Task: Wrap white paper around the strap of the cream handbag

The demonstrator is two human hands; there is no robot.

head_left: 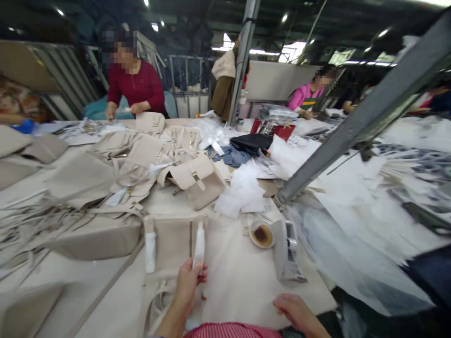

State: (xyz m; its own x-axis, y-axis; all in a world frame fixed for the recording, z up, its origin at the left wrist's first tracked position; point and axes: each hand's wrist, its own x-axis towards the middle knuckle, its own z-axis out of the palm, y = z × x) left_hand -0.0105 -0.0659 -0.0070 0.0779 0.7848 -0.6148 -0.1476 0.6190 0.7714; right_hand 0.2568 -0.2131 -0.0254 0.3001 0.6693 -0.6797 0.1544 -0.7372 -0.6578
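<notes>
My left hand [189, 279] is closed on the lower end of a white-wrapped strap [199, 241]. This strap lies along the right side of a beige bag piece [172, 241], flat on the table. A second white-wrapped strap [150, 251] runs down the left side of that piece. Beige straps show below it, beside my left wrist. My right hand [296, 310] is over the front right of the table, fingers curled together; anything between them is hidden. A tape dispenser [287, 253] stands beyond it, beside a small bowl [262, 234] with brown stuff inside.
A beige buckled handbag [199, 180] stands ahead, next to white sheets [241, 190]. Beige bags and straps [84, 173] are heaped on the left. A grey metal post [338, 136] slants across the right, over plastic sheeting [352, 253]. Co-workers [137, 89] sit across the table.
</notes>
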